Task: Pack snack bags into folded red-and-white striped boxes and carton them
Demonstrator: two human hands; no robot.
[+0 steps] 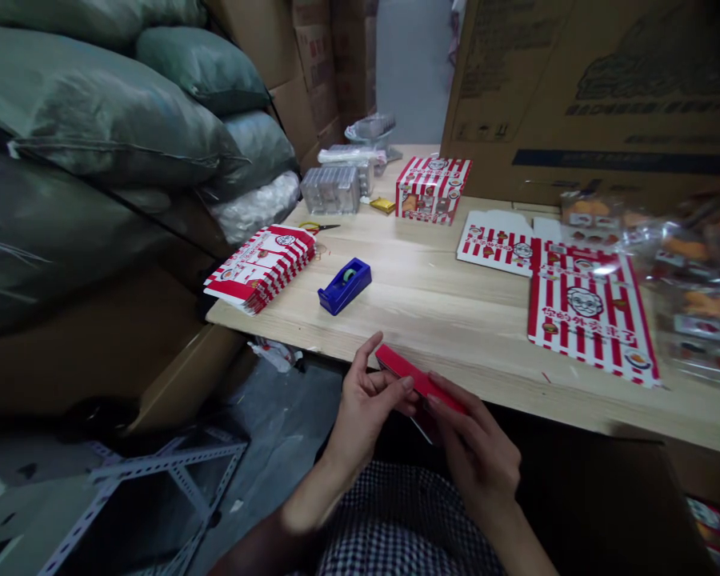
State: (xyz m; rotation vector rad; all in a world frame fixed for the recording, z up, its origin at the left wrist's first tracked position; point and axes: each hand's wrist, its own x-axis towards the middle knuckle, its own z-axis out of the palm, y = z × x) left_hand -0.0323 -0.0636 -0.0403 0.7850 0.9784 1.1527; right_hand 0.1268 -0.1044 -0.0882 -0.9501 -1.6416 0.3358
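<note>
In front of my lap, both hands hold a red cardboard piece (420, 374), its red face tilted up and a pale edge below. My left hand (366, 400) pinches its left part, thumb on top and index finger raised. My right hand (477, 440) grips the right end, fingers along the red face. Most of its underside is hidden. On the table beyond, a blue tape dispenser (345, 286) lies nearest. To its left is a stack of folded red-and-white striped cartons (264, 264).
Yellow-handled scissors (318, 227), clear plastic cases (331, 190) and an assembled striped box (433, 190) stand farther back. Flat striped cartons (588, 308) and clear bags of toy food (705, 308) lie right. Stuffed sacks (108, 120) pile up left; a large carton (594, 96) stands behind.
</note>
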